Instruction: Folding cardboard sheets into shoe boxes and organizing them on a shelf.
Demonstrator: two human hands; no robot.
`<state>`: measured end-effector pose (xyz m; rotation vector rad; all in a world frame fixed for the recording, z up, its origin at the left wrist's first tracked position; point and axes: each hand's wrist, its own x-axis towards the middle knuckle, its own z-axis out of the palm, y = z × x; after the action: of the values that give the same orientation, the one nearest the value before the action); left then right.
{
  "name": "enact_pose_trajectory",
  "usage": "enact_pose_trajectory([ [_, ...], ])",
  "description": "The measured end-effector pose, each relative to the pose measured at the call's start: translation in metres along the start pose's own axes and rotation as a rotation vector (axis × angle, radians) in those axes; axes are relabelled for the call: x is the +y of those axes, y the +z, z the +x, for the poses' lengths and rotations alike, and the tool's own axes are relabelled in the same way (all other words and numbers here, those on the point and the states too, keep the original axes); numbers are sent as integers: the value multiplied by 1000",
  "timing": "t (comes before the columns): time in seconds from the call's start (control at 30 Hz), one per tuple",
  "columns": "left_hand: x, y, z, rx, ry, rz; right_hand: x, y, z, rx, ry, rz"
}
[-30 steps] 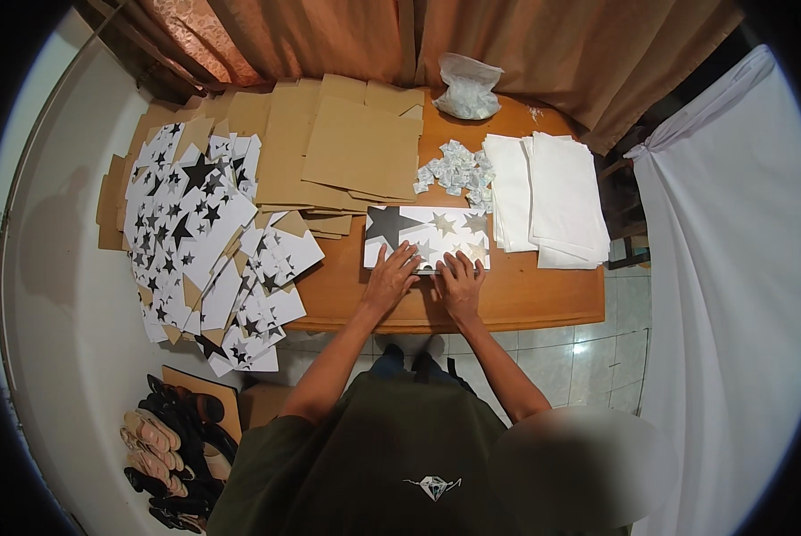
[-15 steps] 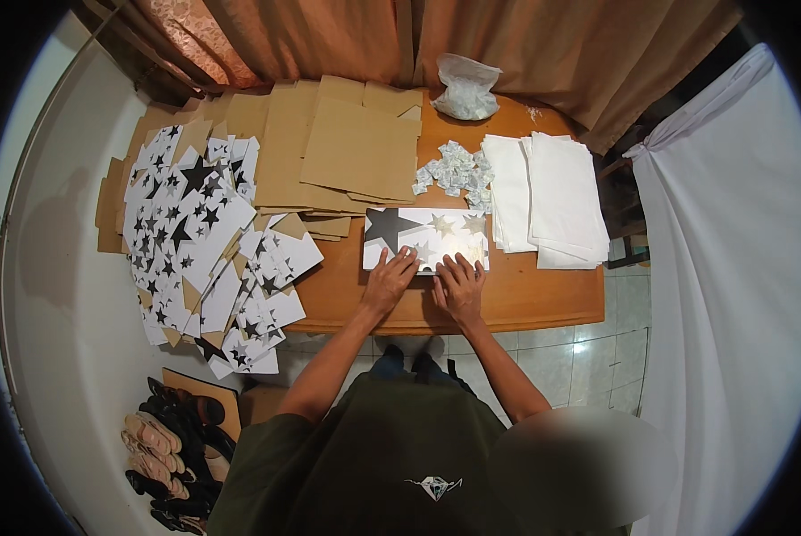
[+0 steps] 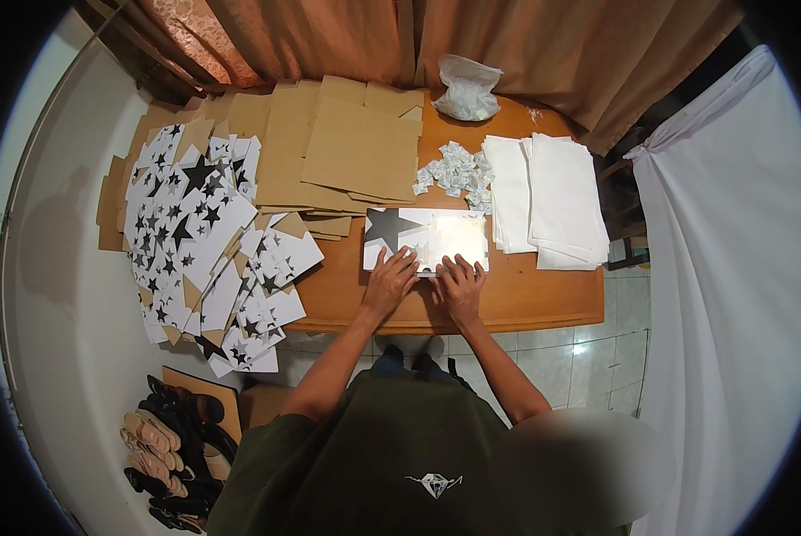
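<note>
A white box (image 3: 423, 229) printed with stars lies closed on the wooden table in front of me. Strong glare washes out the right part of its lid. My left hand (image 3: 390, 280) rests on the box's front edge, fingers stretched over the top near the middle. Just to the right, my right hand (image 3: 458, 284) lies on the same edge with its fingers apart. Both hands press against the box from the near side, and the thumbs are partly hidden.
Left of the box are a heap of star-printed cardboard pieces (image 3: 177, 223) and brown cardboard sheets (image 3: 360, 143). Behind it lie small white sachets (image 3: 457, 170) and a clear plastic bag (image 3: 468, 94). White paper sheets (image 3: 566, 196) sit to the right. Shoes (image 3: 159, 442) stand at lower left.
The glare on the right part of the lid has grown brighter and hides the stars there. Both hands stay almost where they were on the front edge.
</note>
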<state>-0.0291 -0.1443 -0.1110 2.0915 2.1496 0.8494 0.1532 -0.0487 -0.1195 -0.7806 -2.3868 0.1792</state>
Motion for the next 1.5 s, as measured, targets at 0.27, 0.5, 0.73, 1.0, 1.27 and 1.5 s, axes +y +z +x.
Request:
enact_pose_trajectory([
  [0.27,5,-3,16,23,-85,-74,2,-1,10,-5,-2,-20],
  [0.5,4,-1,13,71,2,2,2,-8,16,-109,-51,52],
  [0.73,4,-21,20,-76,-89,-140,7,-11,15,-97,-86,57],
  [1.0,-17,-6,12,-143,-64,-79,13,1,13,-142,-253,24],
  [1.27,1,-10,16,-109,-49,-49,17,9,5,-69,-274,1],
  [1.5,-3,3,12,-11,35,-19,22,5,12,-129,-281,-1],
])
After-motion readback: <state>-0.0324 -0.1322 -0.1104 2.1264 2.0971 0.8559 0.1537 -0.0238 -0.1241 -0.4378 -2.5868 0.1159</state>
